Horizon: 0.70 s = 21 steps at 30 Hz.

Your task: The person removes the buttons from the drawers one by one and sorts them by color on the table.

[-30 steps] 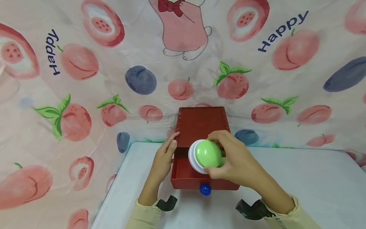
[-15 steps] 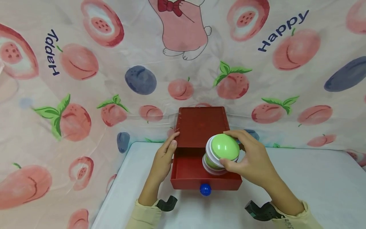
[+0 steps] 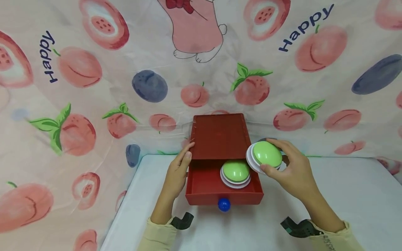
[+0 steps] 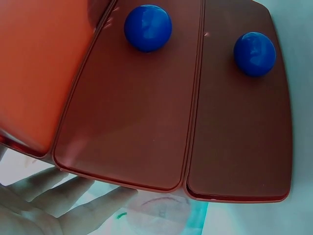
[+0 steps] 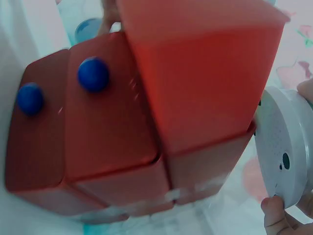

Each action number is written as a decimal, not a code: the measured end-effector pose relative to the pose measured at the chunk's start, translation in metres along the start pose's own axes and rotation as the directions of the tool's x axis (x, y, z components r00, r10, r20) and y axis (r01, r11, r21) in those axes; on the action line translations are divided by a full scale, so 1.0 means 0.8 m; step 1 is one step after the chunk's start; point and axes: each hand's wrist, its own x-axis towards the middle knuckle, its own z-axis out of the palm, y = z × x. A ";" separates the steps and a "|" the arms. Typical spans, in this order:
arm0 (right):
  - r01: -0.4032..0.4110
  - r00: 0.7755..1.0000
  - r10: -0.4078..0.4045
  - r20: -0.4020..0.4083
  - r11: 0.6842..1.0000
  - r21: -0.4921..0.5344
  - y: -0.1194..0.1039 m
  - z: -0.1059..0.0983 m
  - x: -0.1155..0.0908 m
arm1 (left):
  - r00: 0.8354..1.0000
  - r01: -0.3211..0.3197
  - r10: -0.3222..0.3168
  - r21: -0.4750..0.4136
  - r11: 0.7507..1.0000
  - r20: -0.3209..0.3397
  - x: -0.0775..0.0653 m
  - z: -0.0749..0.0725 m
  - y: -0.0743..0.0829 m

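In the head view, my right hand (image 3: 295, 170) grips a green-domed push button (image 3: 267, 154) by its white rim, tilted, just right of the drawer cabinet (image 3: 218, 136). Its pale round underside shows at the right edge of the right wrist view. A second green push button (image 3: 236, 170) sits dome up in the right part of the pulled-out red drawer (image 3: 201, 183), which has a blue knob (image 3: 224, 204). My left hand (image 3: 176, 174) rests against the cabinet's left side with fingers extended; the left wrist view shows these fingers (image 4: 73, 196) along the cabinet's side.
Below the pulled-out drawer are two closed drawers with blue knobs (image 4: 147, 28), seen in both wrist views. The cabinet stands on a white table (image 3: 314, 202), close against a fruit-printed cloth backdrop (image 3: 194, 76).
My right hand has carried the held push button rightward from over the drawer to beyond its right side, uncovering the other one inside. My left hand stays at the cabinet; the head view shifts slightly.
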 end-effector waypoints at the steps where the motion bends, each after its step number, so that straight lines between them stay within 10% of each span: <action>1: -0.009 1.000 0.009 -0.003 1.000 -0.004 0.004 0.000 0.000 | 1.000 0.000 0.000 0.002 1.000 -0.001 0.000 -0.001 0.000; 14: -0.077 0.993 0.069 -0.091 0.993 -0.090 0.049 0.000 -0.005 | 1.000 -0.002 0.002 0.011 1.000 -0.014 0.002 -0.007 -0.003; 21: -0.208 0.977 0.211 -0.007 0.956 -0.208 0.099 0.011 -0.014 | 1.000 0.004 -0.004 -0.006 1.000 -0.001 0.002 -0.002 -0.004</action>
